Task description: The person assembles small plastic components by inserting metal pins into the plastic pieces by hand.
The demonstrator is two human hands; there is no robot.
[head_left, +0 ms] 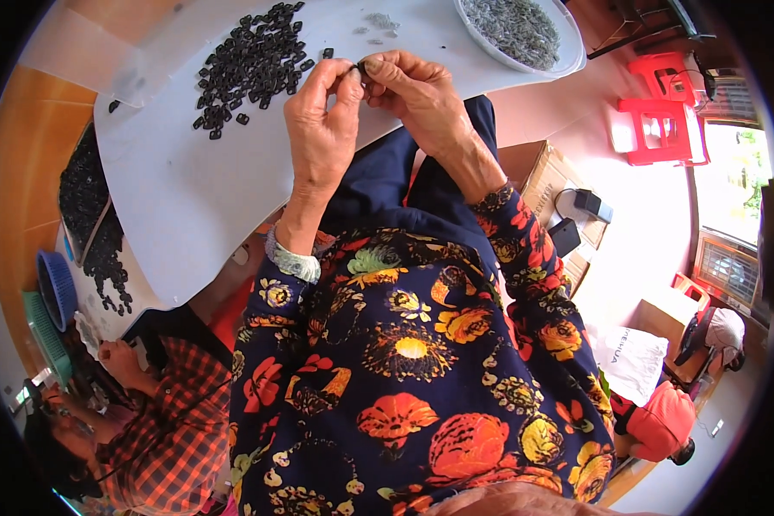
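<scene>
My left hand [325, 120] and my right hand [417, 95] meet at the near edge of the white table [198, 193]. Between their fingertips they pinch a small black plastic piece [359, 70], mostly covered by the fingers. Left of my hands, a spread pile of small square black pieces [254, 64] lies on the table, and one loose black piece [328, 53] sits just beyond my left fingers. A few small clear pieces [381, 21] lie farther back. To the right stands a round white tub [568, 64] full of small clear parts [512, 30].
At the left, a person in a checked shirt [176, 430] sits by another table with black pieces [103, 267], a blue basket [56, 288] and a green basket [47, 340]. Red stools [662, 129] and a cardboard box [550, 185] stand to the right. Another person in red [662, 421] is at the lower right.
</scene>
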